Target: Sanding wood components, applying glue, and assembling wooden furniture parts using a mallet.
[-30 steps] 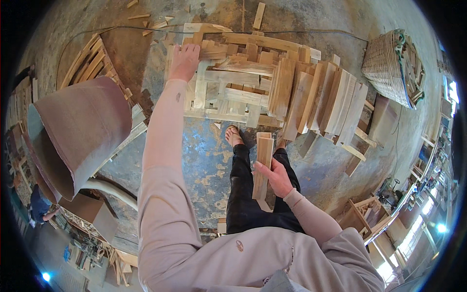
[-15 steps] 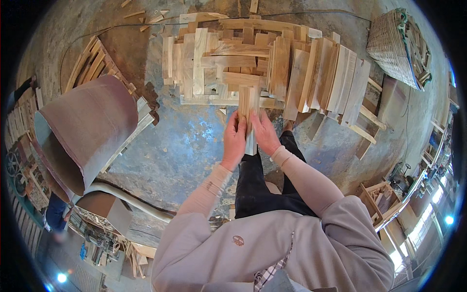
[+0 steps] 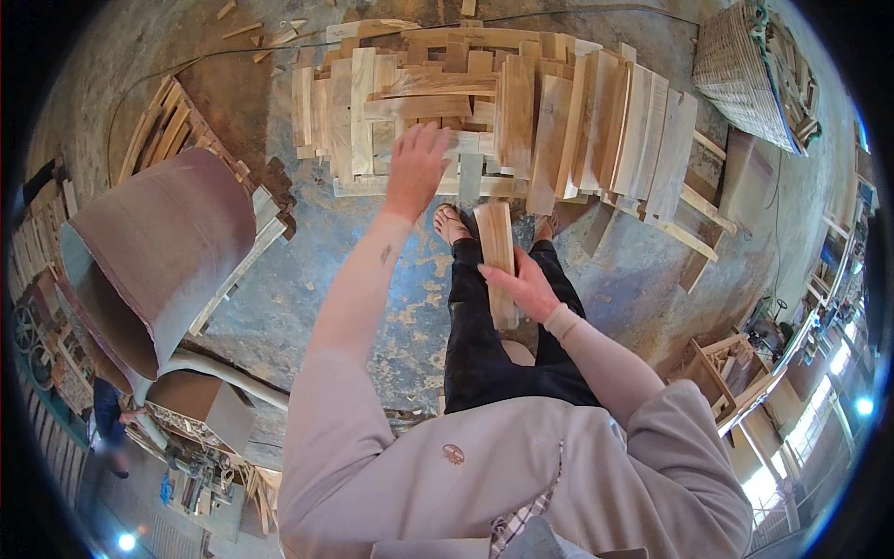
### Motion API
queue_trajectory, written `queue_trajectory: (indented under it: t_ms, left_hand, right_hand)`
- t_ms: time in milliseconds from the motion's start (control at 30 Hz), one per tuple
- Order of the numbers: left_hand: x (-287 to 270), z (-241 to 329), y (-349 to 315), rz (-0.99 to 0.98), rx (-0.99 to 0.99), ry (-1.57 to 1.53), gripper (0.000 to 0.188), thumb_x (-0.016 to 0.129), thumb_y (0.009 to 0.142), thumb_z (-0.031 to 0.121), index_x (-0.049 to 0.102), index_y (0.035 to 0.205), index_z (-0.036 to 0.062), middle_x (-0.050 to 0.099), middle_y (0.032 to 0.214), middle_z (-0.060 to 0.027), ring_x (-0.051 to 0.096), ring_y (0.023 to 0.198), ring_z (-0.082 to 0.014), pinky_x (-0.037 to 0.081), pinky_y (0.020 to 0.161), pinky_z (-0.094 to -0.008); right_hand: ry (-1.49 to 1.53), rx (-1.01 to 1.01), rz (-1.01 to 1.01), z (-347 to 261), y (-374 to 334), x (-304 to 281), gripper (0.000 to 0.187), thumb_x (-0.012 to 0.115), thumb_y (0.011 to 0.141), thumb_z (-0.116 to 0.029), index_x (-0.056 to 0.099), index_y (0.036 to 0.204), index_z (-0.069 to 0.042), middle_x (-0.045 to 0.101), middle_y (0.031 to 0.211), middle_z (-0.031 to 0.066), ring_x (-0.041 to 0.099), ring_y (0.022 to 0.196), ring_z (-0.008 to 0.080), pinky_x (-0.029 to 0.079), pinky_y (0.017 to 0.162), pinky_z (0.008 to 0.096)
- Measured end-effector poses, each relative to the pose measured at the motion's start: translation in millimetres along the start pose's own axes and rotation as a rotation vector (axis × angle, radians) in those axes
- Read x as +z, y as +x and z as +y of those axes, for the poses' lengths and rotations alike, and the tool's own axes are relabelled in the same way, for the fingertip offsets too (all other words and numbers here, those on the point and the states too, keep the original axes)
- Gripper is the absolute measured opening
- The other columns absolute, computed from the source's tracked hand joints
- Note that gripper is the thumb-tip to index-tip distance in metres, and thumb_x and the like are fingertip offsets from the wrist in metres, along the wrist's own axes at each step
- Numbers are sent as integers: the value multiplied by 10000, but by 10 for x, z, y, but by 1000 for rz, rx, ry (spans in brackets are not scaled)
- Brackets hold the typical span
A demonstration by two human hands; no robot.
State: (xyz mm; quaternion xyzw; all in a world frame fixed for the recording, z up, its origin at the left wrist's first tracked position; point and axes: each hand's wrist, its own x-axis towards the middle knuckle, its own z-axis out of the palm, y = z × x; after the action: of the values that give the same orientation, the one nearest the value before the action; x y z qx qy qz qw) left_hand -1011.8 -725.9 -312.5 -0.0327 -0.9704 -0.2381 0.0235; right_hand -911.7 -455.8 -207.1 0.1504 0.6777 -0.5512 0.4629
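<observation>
My right hand [image 3: 529, 287] is closed on a short wooden board [image 3: 494, 238], gripping it from the right side in front of my legs. A lengthwise line runs down this board, and I cannot tell whether it is one piece or several laid together. My left hand [image 3: 416, 172] reaches forward with its fingers stretched out and apart, over the near edge of the stack of wooden boards [image 3: 433, 110]; whether it touches a board there I cannot tell. To its right, more wooden boards [image 3: 596, 121] stand side by side in a leaning row.
A large rolled brown sheet [image 3: 168, 238] stands at the left, beside stacked curved wood pieces [image 3: 172, 126]. A woven basket [image 3: 752, 79] of wood scraps is at the far right. A wooden crate [image 3: 736, 368] stands lower right. Another person [image 3: 110, 415] is at the far left.
My left hand has let go of the wooden board and moved forward over the stack, fingers opened. My right hand keeps the board and has drawn it back and slightly right.
</observation>
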Motion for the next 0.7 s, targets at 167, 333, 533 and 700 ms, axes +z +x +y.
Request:
queue_trajectory:
  t_ms: [167, 333, 533, 700]
  left_hand:
    - [287, -276, 238, -323, 236, 267, 515, 782, 946, 219, 642, 1428, 105, 657, 1336, -86, 605, 1303, -299, 466, 1125, -472]
    - [38, -408, 282, -213, 274, 263, 509, 781, 944, 235, 638, 1421, 128, 651, 1267, -82, 620, 1279, -298, 482, 1095, -469]
    - [-209, -908, 663, -201, 229, 176, 556, 816, 949, 243, 609, 1453, 135, 646, 1368, -110, 638, 1264, -339, 543, 1060, -472]
    - [-56, -1038, 667, -266, 108, 263, 571, 800, 925, 136, 588, 1455, 132, 639, 1344, -121, 660, 1244, -351, 545, 1036, -480]
  right_hand:
    - [-29, 78, 52, 153, -274, -56, 783, 859, 942, -443, 585, 1424, 109, 739, 1233, 189, 726, 1105, 230, 573, 983, 367]
    - [-22, 92, 91, 218, -414, -181, 763, 862, 939, -429, 595, 1412, 106, 742, 1215, 182, 727, 1092, 227, 574, 978, 364]
    - [-84, 78, 74, 343, -336, -229, 774, 871, 928, -436, 592, 1405, 106, 743, 1201, 191, 735, 1076, 232, 580, 970, 375]
    - [-55, 80, 93, 254, -397, -158, 768, 868, 930, -439, 592, 1392, 109, 744, 1202, 190, 736, 1076, 238, 583, 967, 379]
